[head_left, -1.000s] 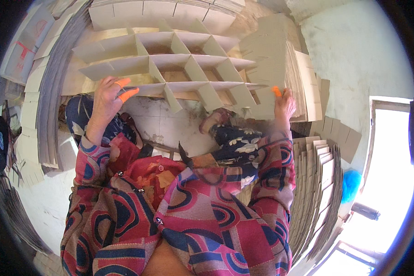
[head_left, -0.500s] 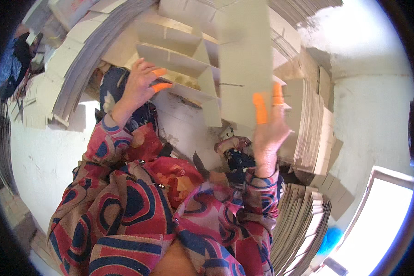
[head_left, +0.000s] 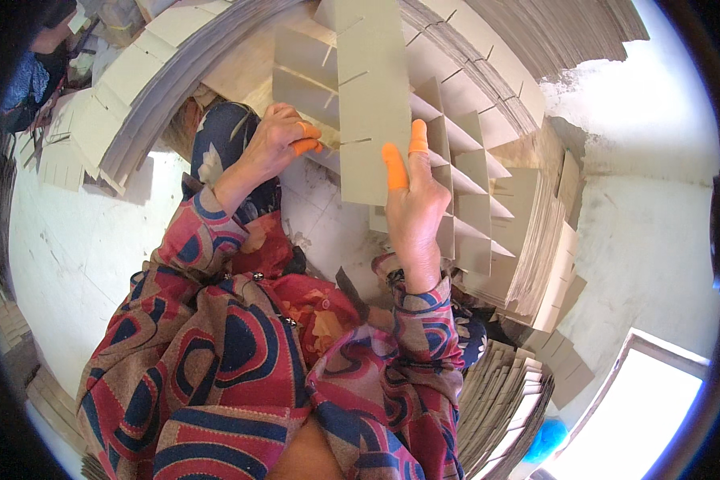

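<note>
My right hand [head_left: 416, 212], with orange finger covers on thumb and index finger, grips the right edge of a long grey cardboard strip [head_left: 374, 104]. The strip stands upright with short slits along its left side. Behind it is a partition grid [head_left: 464, 164] of interlocked cardboard strips, which it partly hides. My left hand [head_left: 276, 144], also with two orange finger covers, is pinched at the near left end of a grid strip, left of the upright piece. Whether the upright strip's slits engage the cross strips, I cannot tell.
A curved row of stacked slotted cardboard [head_left: 156, 92] runs along the left and back. More stacks [head_left: 528, 240] stand at right, with a bundle of strips [head_left: 504, 408] below. A pale wall [head_left: 648, 216] and a bright opening [head_left: 632, 416] lie to the right.
My right hand and the upright strip have moved left. The grid now shows to the strip's right as well. My left hand's fingers, apart before, have closed near the strip.
</note>
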